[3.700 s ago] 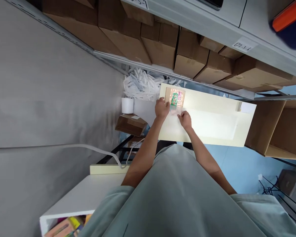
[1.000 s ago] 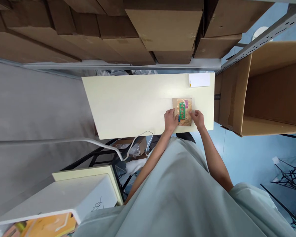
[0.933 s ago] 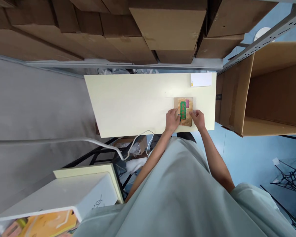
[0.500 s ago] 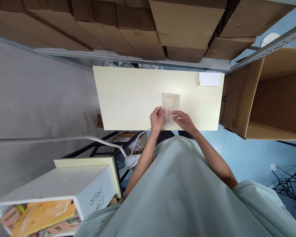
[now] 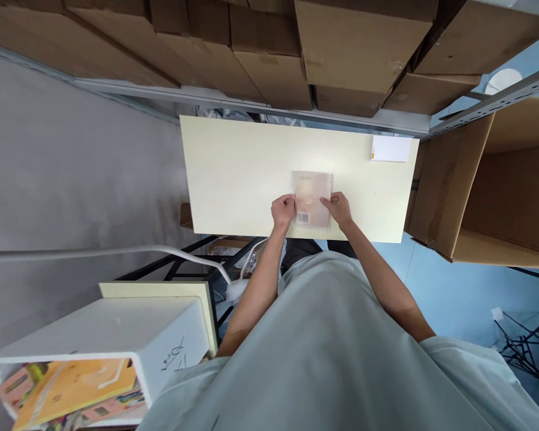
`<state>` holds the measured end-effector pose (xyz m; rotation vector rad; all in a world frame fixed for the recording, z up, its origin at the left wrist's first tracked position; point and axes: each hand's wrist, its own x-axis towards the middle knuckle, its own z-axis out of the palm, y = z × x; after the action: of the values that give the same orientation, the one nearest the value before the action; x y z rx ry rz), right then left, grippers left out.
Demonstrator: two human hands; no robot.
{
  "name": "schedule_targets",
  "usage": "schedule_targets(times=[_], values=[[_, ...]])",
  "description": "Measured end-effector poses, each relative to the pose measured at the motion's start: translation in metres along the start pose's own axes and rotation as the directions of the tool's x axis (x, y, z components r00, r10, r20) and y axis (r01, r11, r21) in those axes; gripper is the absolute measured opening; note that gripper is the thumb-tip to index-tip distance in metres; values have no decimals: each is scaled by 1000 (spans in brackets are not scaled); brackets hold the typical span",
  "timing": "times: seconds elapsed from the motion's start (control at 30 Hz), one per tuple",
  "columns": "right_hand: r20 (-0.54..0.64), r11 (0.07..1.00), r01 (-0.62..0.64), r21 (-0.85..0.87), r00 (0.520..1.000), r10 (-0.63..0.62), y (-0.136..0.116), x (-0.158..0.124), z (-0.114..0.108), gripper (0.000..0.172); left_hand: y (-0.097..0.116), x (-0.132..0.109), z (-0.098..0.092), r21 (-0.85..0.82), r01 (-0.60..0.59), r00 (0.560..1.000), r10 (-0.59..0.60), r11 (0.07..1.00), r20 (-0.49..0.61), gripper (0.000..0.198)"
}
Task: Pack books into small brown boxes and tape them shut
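Note:
A thin, pale pink booklet-like packet (image 5: 313,190) with a barcode at its lower left is held just over the cream table (image 5: 233,173). It seems to have a clear cover or sleeve. My left hand (image 5: 282,211) pinches its left edge between thumb and fingers. At the right edge, my right hand (image 5: 338,208) grips it, the thumb lying on the front face and the fingers curled at the side.
A small white box (image 5: 390,148) lies at the table's back right corner. Cardboard boxes (image 5: 345,48) fill the shelf above the table. On the right is a large open carton (image 5: 449,179); at lower left, a white bin (image 5: 170,341) with colourful packets.
The packet has turned to show a pink face with a barcode. My right hand has moved from over its front to its right edge. The view has shifted slightly.

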<state>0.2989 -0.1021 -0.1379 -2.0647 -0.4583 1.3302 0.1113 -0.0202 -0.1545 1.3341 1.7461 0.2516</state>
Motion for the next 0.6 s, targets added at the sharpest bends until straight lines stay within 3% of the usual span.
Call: schedule_targets(times=[0.13, 0.27, 0.4, 0.5, 0.6], values=[[57, 988, 137, 77, 988, -142, 3, -11, -18, 41, 14, -5, 8, -25, 1, 1000, -1, 1000, 22, 26], [-22, 975, 206, 84, 978, -205, 13, -15, -63, 46, 36, -20, 30, -32, -81, 989, 85, 996, 125, 27], [-76, 982, 133, -131, 987, -144, 25, -13, -100, 41, 56, -40, 55, 46, -122, 975, 111, 992, 190, 25], [-145, 946, 45, -322, 985, -96, 33, -12, -104, 31, 63, -50, 65, 173, -119, 981, 89, 978, 172, 22], [-202, 921, 26, -389, 973, -112, 38, -13, -94, 29, 66, -54, 67, 281, -117, 984, 72, 953, 164, 21]])
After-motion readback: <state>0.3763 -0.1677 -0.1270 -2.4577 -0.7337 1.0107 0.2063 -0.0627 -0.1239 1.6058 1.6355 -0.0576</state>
